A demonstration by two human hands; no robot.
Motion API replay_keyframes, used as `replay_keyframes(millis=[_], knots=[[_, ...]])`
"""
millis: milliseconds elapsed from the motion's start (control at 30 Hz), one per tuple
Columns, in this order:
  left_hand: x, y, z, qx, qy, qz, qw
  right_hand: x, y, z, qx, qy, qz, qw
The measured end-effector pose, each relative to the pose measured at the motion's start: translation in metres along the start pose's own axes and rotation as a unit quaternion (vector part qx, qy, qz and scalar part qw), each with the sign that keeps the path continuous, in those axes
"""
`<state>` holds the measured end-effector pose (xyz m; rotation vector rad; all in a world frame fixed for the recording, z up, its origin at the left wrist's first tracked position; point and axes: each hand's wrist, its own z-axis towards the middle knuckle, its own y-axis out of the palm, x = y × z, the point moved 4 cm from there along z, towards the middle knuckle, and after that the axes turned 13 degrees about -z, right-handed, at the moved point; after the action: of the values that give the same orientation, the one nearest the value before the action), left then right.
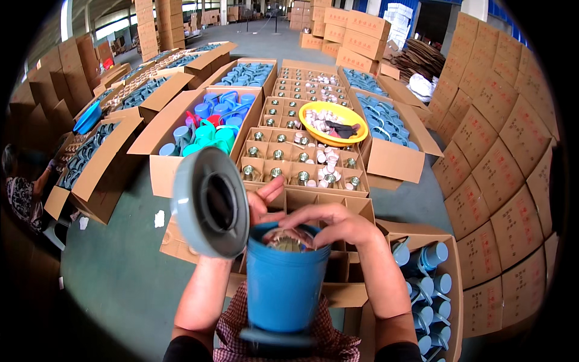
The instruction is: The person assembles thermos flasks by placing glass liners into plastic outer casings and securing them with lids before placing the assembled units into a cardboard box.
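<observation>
At lower centre, blue container (286, 289), open-topped

On your right, the wall of stacked brown cartons (503, 175) bears printing: red characters on the faces turned toward you, with smaller dark print on several of the nearer ones. Ahead of you and farther off, slightly right of centre, the pile of brown cartons (367, 45) carries lines of red characters across its sides. Bent and small in your view, the finer print cannot be read with certainty.
</observation>
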<state>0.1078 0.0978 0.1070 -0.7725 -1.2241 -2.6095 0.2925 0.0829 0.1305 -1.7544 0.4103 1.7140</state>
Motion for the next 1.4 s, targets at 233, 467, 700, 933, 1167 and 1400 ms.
replay_keyframes(millis=[233,467,700,933,1167,1400], knots=[[0.035,-0.053,0.002,0.370,0.107,-0.053,0.921,-0.039,0.007,0.005,0.010,0.083,-0.218,0.972],[0.046,-0.036,0.000,0.345,0.287,0.135,0.883,0.001,-0.005,0.009,-0.118,-0.057,-0.071,0.989],[0.020,0.013,-0.024,0.137,0.267,0.366,0.881,0.036,-0.018,-0.005,0.257,-0.096,0.141,0.951],[0.004,0.039,0.000,-0.088,0.095,0.400,0.907,0.058,0.020,-0.010,0.312,-0.292,0.177,0.886],[0.018,0.049,0.001,-0.205,0.105,0.442,0.867,0.009,0.037,-0.041,0.523,-0.209,-0.039,0.825],[0.022,0.112,-0.008,-0.187,-0.006,0.706,0.683,-0.025,0.050,-0.053,0.493,-0.136,-0.324,0.796]])
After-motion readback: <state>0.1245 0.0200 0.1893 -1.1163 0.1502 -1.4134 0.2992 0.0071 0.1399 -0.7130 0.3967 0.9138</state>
